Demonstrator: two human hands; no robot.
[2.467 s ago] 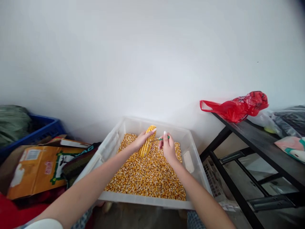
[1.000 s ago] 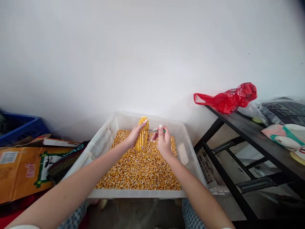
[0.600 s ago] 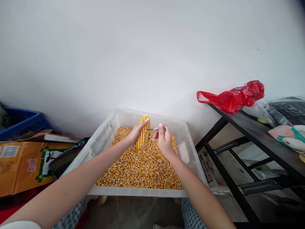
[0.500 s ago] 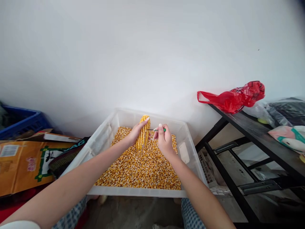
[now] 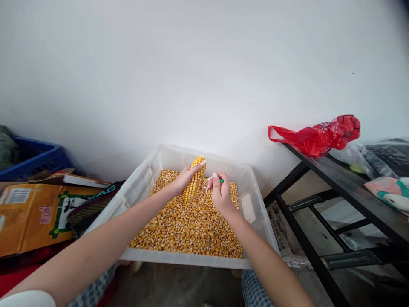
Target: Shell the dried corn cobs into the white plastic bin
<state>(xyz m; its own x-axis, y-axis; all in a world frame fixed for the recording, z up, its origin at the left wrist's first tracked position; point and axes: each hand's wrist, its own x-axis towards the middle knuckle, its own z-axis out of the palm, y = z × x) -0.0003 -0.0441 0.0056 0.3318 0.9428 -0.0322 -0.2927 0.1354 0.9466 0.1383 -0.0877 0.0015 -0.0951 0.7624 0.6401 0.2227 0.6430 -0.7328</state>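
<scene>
My left hand point(image 5: 184, 180) is closed around a yellow corn cob point(image 5: 193, 186), which leans with its upper end to the right. A strip along the cob's right side looks bare of kernels. In the fist of my right hand point(image 5: 221, 192) is a thin screwdriver point(image 5: 222, 181); its green handle end shows beside the thumb. The slim shaft points left at the cob, and I cannot tell whether its tip touches. Below both hands, loose corn kernels point(image 5: 188, 230) lie in a translucent plastic tub point(image 5: 182, 259).
Left of the tub are an orange cardboard box point(image 5: 30, 217), a black mesh bag point(image 5: 91, 213) and a blue crate point(image 5: 41, 158). To the right stands a black metal-framed table point(image 5: 338, 175) with a red plastic bag point(image 5: 319, 136) on it. A white wall point(image 5: 204, 76) rises behind.
The view has shifted slightly. The cob leans a little more to the right, and the screwdriver's shaft now tilts slightly. Both hands keep their holds.
</scene>
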